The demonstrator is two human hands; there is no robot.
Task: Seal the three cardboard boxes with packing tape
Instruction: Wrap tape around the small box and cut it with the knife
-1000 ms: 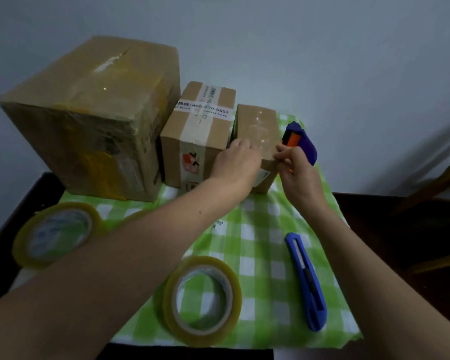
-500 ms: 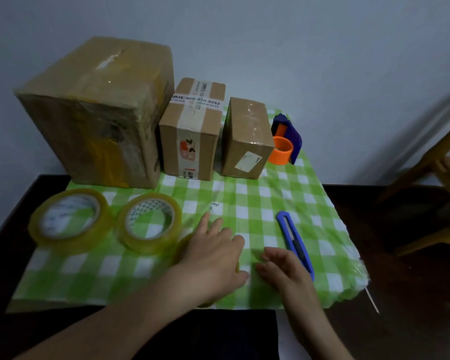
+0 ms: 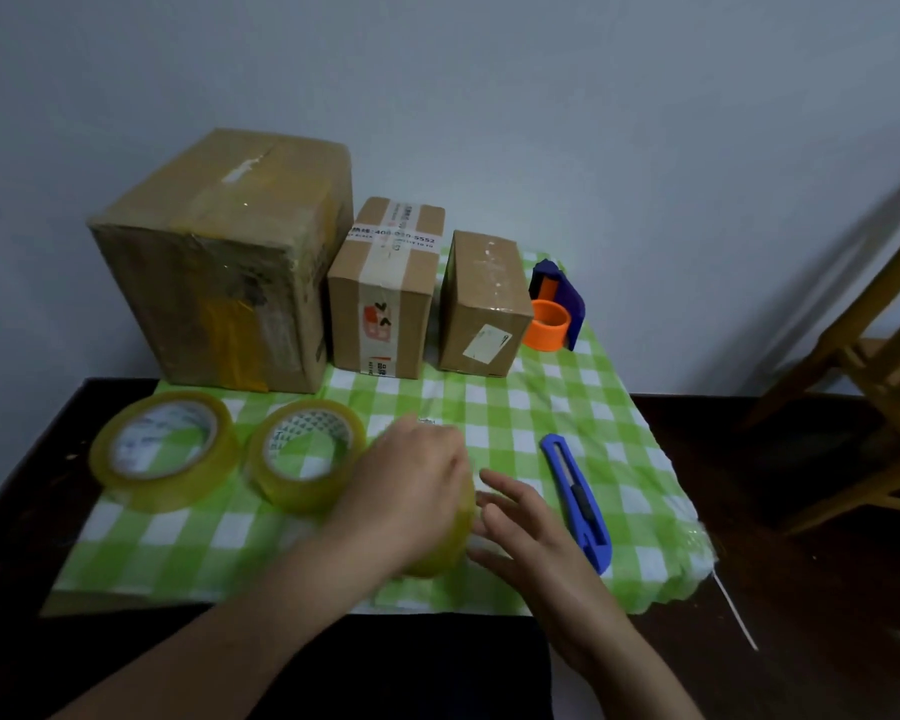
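Three cardboard boxes stand in a row at the back of the table: a large box (image 3: 219,262), a medium box (image 3: 385,288) with white tape over its top, and a small box (image 3: 487,304). My left hand (image 3: 411,485) lies over a yellowish tape roll (image 3: 450,543) near the front edge and grips it; most of the roll is hidden. My right hand (image 3: 520,522) is beside that roll, fingers spread, its fingertips at the roll's right side. Two more tape rolls, one (image 3: 162,452) on the left and another (image 3: 305,454), lie flat to the left.
A blue utility knife (image 3: 578,501) lies right of my right hand on the green checked cloth (image 3: 515,402). A blue and orange tape dispenser (image 3: 554,314) stands right of the small box. A wooden chair (image 3: 879,366) is at the right. The wall is close behind the boxes.
Both hands came back from the small box to the front of the table. The left hand settled onto the front tape roll and the right hand moved up beside it.
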